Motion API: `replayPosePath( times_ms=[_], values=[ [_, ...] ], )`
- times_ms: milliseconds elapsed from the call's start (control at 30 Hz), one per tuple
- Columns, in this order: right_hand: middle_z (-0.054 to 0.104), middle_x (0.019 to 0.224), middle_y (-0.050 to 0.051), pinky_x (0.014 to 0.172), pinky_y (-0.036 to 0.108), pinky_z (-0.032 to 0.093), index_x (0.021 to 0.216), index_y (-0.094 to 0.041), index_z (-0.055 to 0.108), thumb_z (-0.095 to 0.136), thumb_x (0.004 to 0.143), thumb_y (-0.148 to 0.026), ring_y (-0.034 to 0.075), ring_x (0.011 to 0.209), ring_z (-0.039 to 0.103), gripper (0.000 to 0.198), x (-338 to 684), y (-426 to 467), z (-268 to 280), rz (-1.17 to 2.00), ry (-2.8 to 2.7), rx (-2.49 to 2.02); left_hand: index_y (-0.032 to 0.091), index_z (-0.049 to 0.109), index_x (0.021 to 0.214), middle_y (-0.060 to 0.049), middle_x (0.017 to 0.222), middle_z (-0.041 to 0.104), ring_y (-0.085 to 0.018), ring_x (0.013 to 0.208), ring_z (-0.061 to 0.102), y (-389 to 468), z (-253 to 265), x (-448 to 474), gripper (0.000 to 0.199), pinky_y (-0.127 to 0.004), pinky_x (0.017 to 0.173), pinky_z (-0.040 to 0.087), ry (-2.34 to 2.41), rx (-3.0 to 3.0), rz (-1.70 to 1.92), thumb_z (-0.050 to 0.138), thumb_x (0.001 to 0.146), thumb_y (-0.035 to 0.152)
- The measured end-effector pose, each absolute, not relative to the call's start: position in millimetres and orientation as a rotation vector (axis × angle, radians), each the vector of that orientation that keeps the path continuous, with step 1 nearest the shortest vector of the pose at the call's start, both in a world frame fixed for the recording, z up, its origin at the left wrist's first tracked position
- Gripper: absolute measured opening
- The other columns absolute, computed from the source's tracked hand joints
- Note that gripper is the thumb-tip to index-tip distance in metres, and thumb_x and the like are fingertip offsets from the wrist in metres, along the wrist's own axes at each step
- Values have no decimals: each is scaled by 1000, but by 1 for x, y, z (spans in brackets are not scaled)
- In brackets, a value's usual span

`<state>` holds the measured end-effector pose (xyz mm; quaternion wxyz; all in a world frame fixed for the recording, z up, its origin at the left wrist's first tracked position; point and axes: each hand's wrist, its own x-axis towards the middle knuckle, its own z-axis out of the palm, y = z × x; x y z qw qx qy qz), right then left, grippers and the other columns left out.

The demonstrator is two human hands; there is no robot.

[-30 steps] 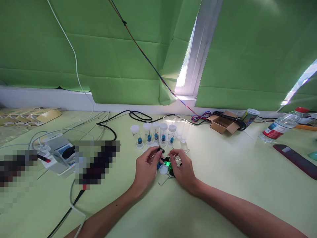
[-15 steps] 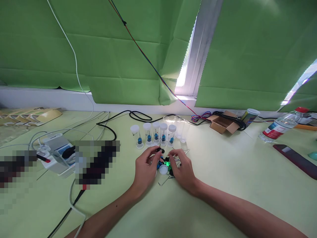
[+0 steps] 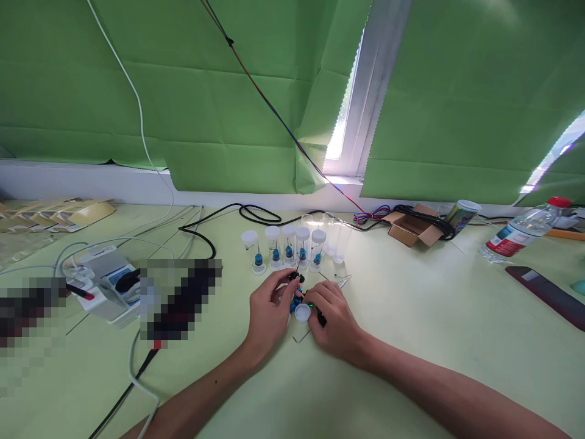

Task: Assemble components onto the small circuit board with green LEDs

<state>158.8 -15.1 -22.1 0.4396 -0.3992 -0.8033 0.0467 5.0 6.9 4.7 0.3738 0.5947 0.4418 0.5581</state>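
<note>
Small part (image 3: pixel 297 278) black, pieces near it blue (image 3: pixel 296 302) and green (image 3: pixel 311 305), round lid (image 3: pixel 302 313) white. Tubes (image 3: pixel 255 251) clear with white caps (image 3: pixel 249 235) and blue inserts (image 3: pixel 258 260); tabletop (image 3: pixel 411 317) pale yellow-green, window covering (image 3: pixel 237 164) plain green, box (image 3: pixel 408 233) cardboard brown. Bottle (image 3: pixel 525 228) clear, cap red, label (image 3: pixel 506 242) red, white and blue; twisted wires (image 3: pixel 276 113) red and blue.

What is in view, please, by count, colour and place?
Table: one, green, foreground
White-capped tubes: five, clear, centre
Other tubes: count unclear, clear, centre
Small parts: several, blue, black or green, centre
White cap: one, white, centre
Thin rods: several, silver, centre
Bottle: one, clear, right
Slab: one, dark, right
Box: one, brown, back right
Canister: one, green, back right
Cables: several, black, white, red, blue, throughout
Packaging: count unclear, tan, back left
Device: one, white, left
Pixelated patches: two, dark, left
Sheets: several, green, back
Left hand: one, centre
Right hand: one, centre
</note>
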Motion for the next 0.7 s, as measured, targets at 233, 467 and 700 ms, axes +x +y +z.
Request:
replayPosePath(
  times_ms=[233, 467, 700],
  values=[
    [61, 82, 5, 74, 38, 44, 76, -21, 51, 50, 57, -3, 23, 82, 53, 26, 159, -22, -18, 61, -1971, -963, 19, 66, 102, -6, 92, 71, -16, 69, 68, 6, 6, 6, 24, -30, 68, 58, 1145, 1493, 1431, 65, 85, 36],
    [62, 85, 5, 76, 40, 44, 71, -21, 51, 53, 56, -5, 24, 85, 53, 22, 159, -26, -16, 42, -2020, -990, 18, 66, 100, -5, 87, 71, -16, 68, 68, 6, 7, 7, 26, -29, 66, 58, 1158, 1428, 1440, 67, 83, 38],
    [64, 86, 8, 78, 42, 45, 77, -20, 59, 60, 71, -12, 25, 88, 54, 10, 156, -28, -16, -27, -2058, -1086, 17, 66, 100, -4, 77, 71, -16, 67, 67, 4, 11, 8, 26, -29, 68, 57, 1132, 1435, 1413, 64, 86, 38]
  ],
)
